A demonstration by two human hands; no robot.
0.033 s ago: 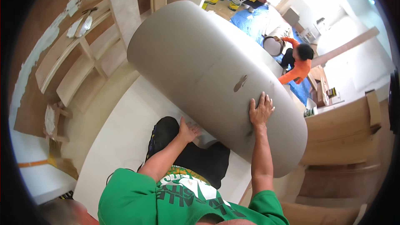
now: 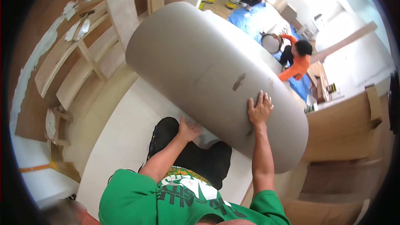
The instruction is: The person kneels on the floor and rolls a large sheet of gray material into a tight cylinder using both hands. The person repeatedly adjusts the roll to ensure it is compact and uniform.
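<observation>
A large grey roll of sheet material (image 2: 196, 66) lies slantwise in front of me, from the far left to the near right. Dark smudges mark its surface. My right hand (image 2: 261, 111) rests flat on its right part, fingers spread. At the near lower edge is my left hand (image 2: 189, 131), palm turned up and fingers stretched toward the roll; whether the fingertips touch it I cannot tell. Under the roll and my legs lies a smooth white sheet (image 2: 121, 125) with a curved edge. Whether sheet and roll are one piece is hidden.
Wooden frames (image 2: 79, 66) with a hammer (image 2: 86, 13) on top stand at left. Beyond the roll, a person in orange (image 2: 298, 62) crouches on a blue tarp (image 2: 246, 18); another sits farther back beside paint buckets (image 2: 232, 2). Brown curved panels (image 2: 337, 129) lie at right.
</observation>
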